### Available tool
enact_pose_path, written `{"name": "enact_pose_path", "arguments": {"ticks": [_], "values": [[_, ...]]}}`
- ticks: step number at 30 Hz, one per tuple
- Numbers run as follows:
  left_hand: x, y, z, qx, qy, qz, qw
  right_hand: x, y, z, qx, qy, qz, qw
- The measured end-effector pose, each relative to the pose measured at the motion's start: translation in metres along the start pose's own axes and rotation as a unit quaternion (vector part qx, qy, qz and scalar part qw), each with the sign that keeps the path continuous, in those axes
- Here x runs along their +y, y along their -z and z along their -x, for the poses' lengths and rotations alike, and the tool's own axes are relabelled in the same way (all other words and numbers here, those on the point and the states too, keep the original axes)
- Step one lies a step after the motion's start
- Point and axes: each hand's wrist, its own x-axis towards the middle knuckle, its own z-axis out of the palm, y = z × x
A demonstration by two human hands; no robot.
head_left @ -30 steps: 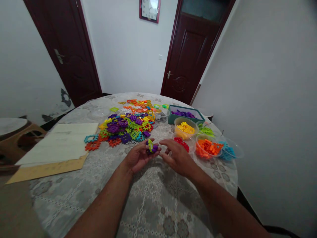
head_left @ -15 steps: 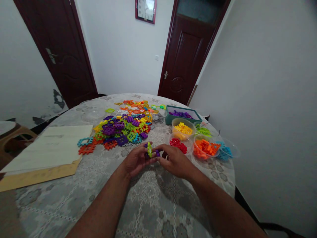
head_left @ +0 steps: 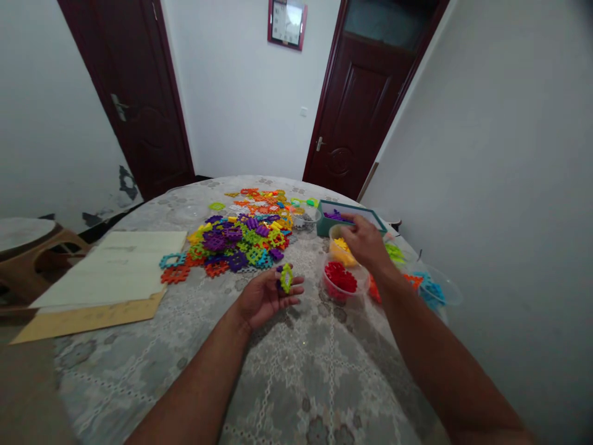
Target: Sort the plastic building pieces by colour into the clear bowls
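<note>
My left hand (head_left: 266, 298), palm up above the tablecloth, pinches a joined pair of plastic interlocking pieces (head_left: 286, 278) between thumb and index finger. The piece facing me is lime green with a pale centre; a purple one sits behind it. The other fingers are loosely stretched out. My right hand (head_left: 368, 241) reaches over the bowl of yellow pieces (head_left: 341, 245) to the dark green box (head_left: 324, 227). Its fingertips are at the purple pieces (head_left: 332, 215) there, partly hidden, and whether they hold one does not show.
A mixed pile of coloured interlocking pieces (head_left: 238, 241) lies beyond my left hand. Clear bowls hold red (head_left: 340, 277), orange (head_left: 375, 290), blue (head_left: 432, 289) and green pieces (head_left: 393, 251). Paper sheets (head_left: 111, 266) lie at the left on the patterned tablecloth (head_left: 287, 377).
My right hand has left the pieces at my left hand and moved forward and right to the green box. The left hand keeps its pinch, and the view has shifted slightly.
</note>
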Motion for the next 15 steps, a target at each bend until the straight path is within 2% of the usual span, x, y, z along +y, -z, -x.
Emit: {"name": "enact_pose_path", "arguments": {"ticks": [3,5,7,10,15], "values": [[-0.002,0.0,-0.001,-0.011,-0.001,-0.006,1.0,-0.031,-0.026,0.052,-0.149,0.064,-0.074,0.984],[-0.004,0.001,-0.002,-0.015,-0.009,-0.007,1.0,-0.048,-0.044,0.083,-0.19,0.111,-0.087,0.972],[-0.006,0.002,-0.004,-0.011,-0.017,-0.005,1.0,-0.058,-0.058,0.101,-0.194,0.142,-0.082,0.967],[-0.006,0.002,-0.006,0.007,-0.017,-0.013,1.0,-0.062,-0.066,0.109,-0.19,0.151,-0.082,0.967],[-0.003,-0.004,-0.002,0.017,0.002,-0.058,0.998,-0.055,-0.052,0.111,-0.155,0.083,-0.139,0.975]]}}
